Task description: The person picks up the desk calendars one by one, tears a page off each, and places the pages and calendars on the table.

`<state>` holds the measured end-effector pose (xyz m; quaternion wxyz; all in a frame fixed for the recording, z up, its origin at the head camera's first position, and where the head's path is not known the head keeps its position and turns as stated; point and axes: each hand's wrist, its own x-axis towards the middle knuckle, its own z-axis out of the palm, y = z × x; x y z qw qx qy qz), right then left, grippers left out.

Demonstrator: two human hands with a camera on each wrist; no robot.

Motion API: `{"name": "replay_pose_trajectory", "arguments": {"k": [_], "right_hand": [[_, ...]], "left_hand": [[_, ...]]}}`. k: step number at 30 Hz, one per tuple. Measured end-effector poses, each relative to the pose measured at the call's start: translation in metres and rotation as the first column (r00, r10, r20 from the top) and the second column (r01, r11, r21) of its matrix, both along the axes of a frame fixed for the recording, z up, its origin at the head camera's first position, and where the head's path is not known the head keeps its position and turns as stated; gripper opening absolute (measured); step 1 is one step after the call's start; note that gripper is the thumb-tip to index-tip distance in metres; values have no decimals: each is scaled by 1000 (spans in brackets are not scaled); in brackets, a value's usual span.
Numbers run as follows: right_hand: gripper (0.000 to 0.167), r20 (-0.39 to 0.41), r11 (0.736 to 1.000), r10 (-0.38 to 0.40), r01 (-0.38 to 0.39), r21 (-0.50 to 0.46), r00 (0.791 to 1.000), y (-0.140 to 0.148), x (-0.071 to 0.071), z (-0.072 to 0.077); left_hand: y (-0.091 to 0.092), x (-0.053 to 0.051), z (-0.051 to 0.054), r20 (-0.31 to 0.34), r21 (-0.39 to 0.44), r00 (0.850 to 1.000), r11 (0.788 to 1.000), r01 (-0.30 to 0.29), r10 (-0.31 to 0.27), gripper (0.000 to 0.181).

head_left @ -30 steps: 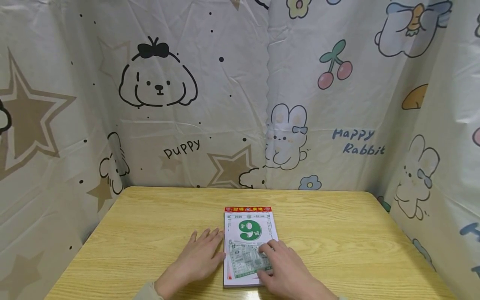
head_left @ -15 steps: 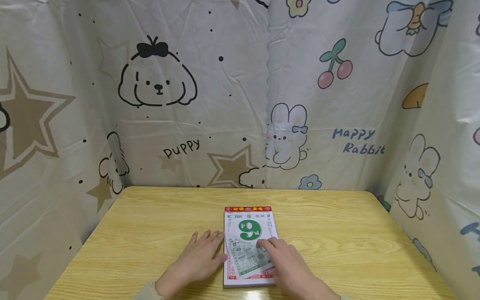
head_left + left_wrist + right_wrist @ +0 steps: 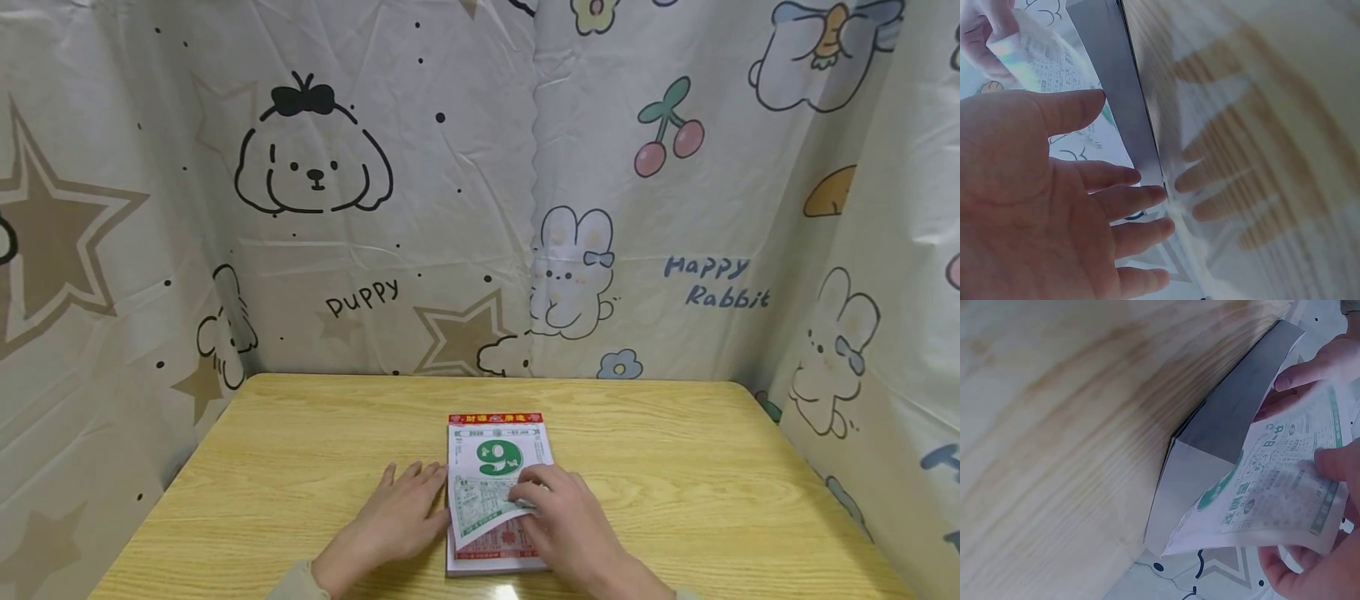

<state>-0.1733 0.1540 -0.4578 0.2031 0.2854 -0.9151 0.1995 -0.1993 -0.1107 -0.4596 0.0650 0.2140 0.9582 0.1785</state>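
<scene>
1. The worktop (image 3: 322,442) carries the calendar pad (image 3: 501,457), which lies flat with its red header band (image 3: 495,419) at the far end; the pad has not visibly shifted
2. The top sheet (image 3: 476,498), bearing a green 9, has changed most: its lower right part, nearly flat 1 second ago, is now raised and curled, baring more of the red-printed page (image 3: 508,540) beneath
3. That suggests the step in hand, lifting this sheet off the page below, is partway along; its upper end looks attached under the band
4. The left hand (image 3: 401,517) has stayed at the pad's left side, its fingers (image 3: 1130,201) straight and apart, holding nothing; whether the thumb touches the edge I cannot tell
5. The right hand (image 3: 573,525) is over the pad's right side, its fingers (image 3: 1335,464) narrowed to a pinch on the sheet
6. The sheet's raised part lies between those fingers, while its lower left corner slopes down, clear of them, towards the left thumb's side
</scene>
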Motion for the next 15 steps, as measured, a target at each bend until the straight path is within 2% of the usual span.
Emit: {"name": "replay_pose_trajectory", "arguments": {"k": [3,5,10,15], "right_hand": [[22,-80,998,5,-9,-57,997,0,-1,1],[21,-93,995,-16,6,-99,996,1,0,1],[23,-13,972,-61,57,-229,998,1,0,4],[27,93,938,-27,58,-340,995,2,-2,9]], "left_hand": [[0,0,0,-6,0,1000,1000,-5,5,64],[0,0,1,-1,7,1000,1000,-6,6,66],[-1,-1,2,-1,19,1000,1000,3,-3,69],[-3,-3,6,6,51,1000,999,7,-8,75]]}}
